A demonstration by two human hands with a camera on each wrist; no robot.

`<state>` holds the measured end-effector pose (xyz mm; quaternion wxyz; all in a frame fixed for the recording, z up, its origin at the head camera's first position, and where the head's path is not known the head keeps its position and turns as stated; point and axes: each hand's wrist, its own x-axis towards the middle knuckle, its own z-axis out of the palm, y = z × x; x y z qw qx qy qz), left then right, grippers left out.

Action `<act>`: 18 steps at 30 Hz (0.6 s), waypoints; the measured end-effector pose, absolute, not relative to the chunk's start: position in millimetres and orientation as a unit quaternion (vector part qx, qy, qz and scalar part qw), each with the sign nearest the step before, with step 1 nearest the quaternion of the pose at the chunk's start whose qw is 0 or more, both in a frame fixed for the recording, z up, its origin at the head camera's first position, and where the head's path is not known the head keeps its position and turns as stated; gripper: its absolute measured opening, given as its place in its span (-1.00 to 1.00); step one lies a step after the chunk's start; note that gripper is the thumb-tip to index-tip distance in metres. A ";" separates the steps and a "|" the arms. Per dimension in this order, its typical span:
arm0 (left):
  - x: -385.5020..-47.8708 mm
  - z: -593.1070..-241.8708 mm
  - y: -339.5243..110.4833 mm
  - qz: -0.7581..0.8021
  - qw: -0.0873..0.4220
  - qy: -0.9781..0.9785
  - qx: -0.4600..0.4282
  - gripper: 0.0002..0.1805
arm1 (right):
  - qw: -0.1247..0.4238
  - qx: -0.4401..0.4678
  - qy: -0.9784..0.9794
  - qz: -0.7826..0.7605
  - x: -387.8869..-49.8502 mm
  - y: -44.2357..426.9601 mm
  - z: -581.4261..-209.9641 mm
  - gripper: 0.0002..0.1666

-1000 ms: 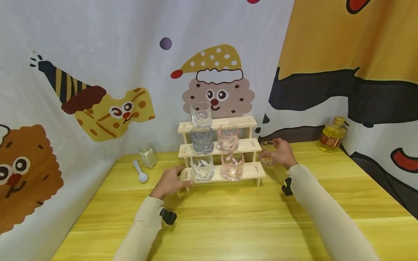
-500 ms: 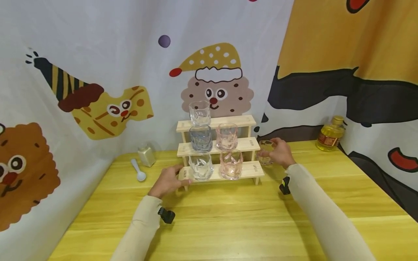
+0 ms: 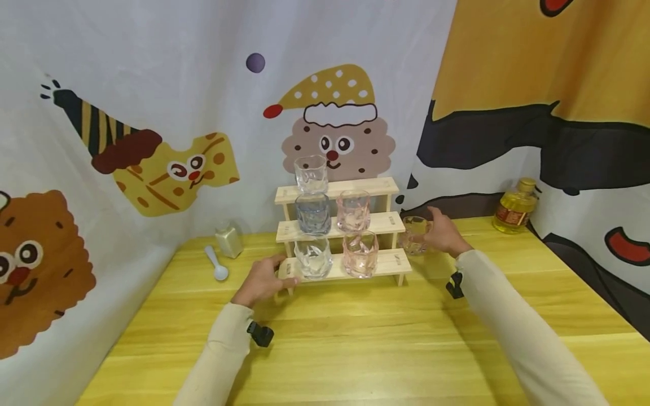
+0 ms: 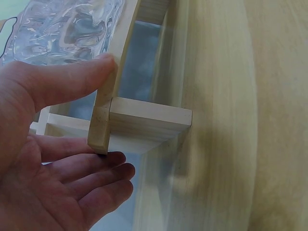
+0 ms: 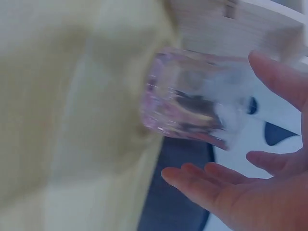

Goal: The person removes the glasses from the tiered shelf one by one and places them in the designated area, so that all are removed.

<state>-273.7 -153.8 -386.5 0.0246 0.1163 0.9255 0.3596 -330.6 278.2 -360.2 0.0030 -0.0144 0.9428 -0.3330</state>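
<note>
Left hand [image 3: 260, 281]: gripping the left end of the three-step wooden rack [image 3: 395, 262] at its lowest board, thumb against the board, fingers behind and below.
Right hand [image 3: 444, 234]: loose and spread, holding nothing; near the rim of the table glass, fingers apart from it, thumb contact unclear.
Table glass [image 5: 190, 96]: pink-tinted near the base, upright on the table [image 3: 355, 349], just beside the rack's right end.
Top step: clear glass [image 3: 311, 175] towards the left.
Middle step: blue-grey glass [image 3: 312, 215] on the left, pink glass [image 3: 354, 213] to its right.
Lowest step: another clear glass [image 3: 313, 258], then another pink glass [image 3: 360, 256] to the right.
Left of rack: pale spoon [image 3: 216, 264] beside a small jar [image 3: 229, 242].
Far right: yellow oil bottle [image 3: 515, 210], near the printed curtain [image 3: 203, 84].
</note>
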 end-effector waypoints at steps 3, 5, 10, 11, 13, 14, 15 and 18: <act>-274.1 -388.5 -153.2 0.363 0.027 0.924 0.115 -0.37 | -0.003 -0.016 0.943 -0.331 -327.1 279.0 -345.2 0.18; -274.1 -389.1 -153.3 0.362 0.029 0.925 0.115 -0.36 | -0.013 -0.018 0.945 -0.326 -326.0 278.9 -336.0 0.14; -274.2 -387.7 -154.0 0.361 0.030 0.926 0.110 -0.34 | -0.041 -0.028 0.946 -0.320 -326.0 272.6 -316.4 0.07; -274.5 -387.4 -154.1 0.360 0.029 0.926 0.111 -0.33 | -0.046 -0.031 0.945 -0.321 -326.0 270.6 -313.1 0.06; -275.0 -386.8 -153.9 0.361 0.029 0.926 0.112 -0.33 | -0.061 -0.040 0.942 -0.328 -325.2 266.1 -306.8 0.03; -275.3 -386.7 -154.0 0.360 0.029 0.926 0.113 -0.33 | -0.069 -0.046 0.939 -0.333 -324.5 263.6 -304.0 0.02; -275.2 -386.3 -154.0 0.359 0.029 0.926 0.114 -0.33 | -0.078 -0.051 0.936 -0.339 -323.8 261.0 -301.5 0.00; -275.4 -386.2 -153.8 0.359 0.030 0.926 0.114 -0.33 | -0.115 -0.069 0.921 -0.365 -322.7 252.8 -295.8 -0.07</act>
